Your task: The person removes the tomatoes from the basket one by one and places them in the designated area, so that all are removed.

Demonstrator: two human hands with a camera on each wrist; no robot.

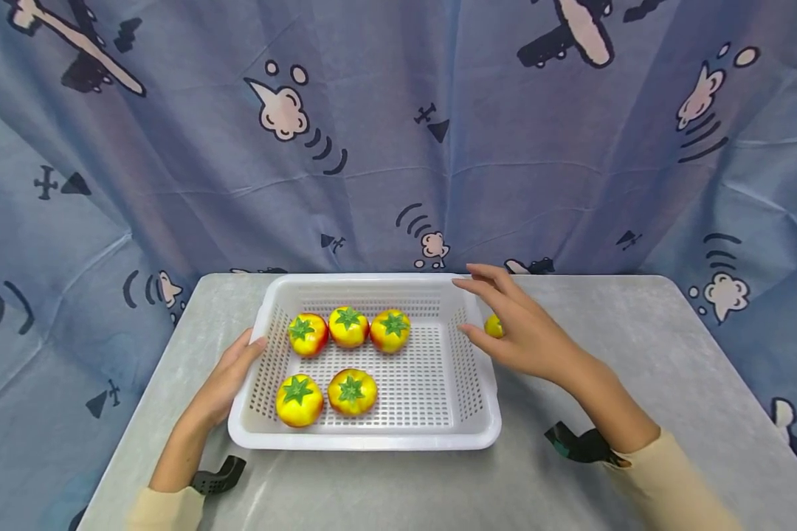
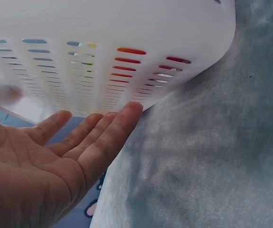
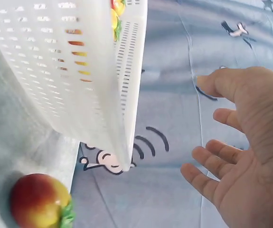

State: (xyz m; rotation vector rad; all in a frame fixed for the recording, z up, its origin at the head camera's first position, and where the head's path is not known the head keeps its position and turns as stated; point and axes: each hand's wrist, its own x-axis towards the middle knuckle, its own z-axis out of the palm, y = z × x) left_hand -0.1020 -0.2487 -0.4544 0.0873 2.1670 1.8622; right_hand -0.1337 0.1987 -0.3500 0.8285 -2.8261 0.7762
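White slotted basket (image 1: 365,442) upright at the middle of a grey surface (image 1: 637,332), flanked by two hands. At left, a cream sleeve (image 1: 166,510) and a black wrist device (image 1: 219,476), leading up to the left hand (image 1: 221,383), pinching the basket's left rim: thumb over the edge, fingers bent against the outer wall. Inside the basket, toward its left and middle, five red-and-yellow fruits (image 1: 299,402) with green leafy tops, three side by side in the back row and two close together in front. Near the right rim but apart from it, the right hand (image 1: 514,332), raised, fingers spread and slightly bent, thumb held away from them. On the surface just beyond the basket's right end, a sixth fruit (image 3: 39,202), partly hidden behind that hand in the head view. Farther right, a second black wrist device (image 1: 581,442) and a second cream sleeve (image 1: 671,483). Behind everything, a blue curtain (image 1: 372,162) printed with airplanes and clouds.
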